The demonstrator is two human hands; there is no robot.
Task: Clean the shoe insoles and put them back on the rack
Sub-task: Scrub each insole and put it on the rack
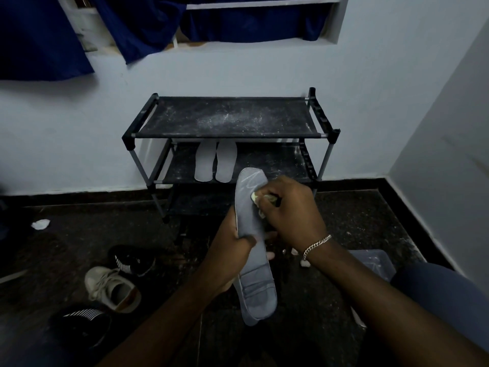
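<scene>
Already the rack (227, 116) holds two pale insoles (205, 162), beyond the fingers. A grey insole (254, 274) is mid-clean: left hand (232, 245) clamped round its middle, right hand (288, 207) curled on a yellowish cloth (255, 198) rubbing its top.

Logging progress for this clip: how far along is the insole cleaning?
Looks done: two pale insoles lie side by side on the middle shelf of the shoe rack. In hand: the left hand grips a grey insole while the right hand presses a yellowish cloth against it. Left: racking this insole; whether more remain, cannot tell.
</scene>
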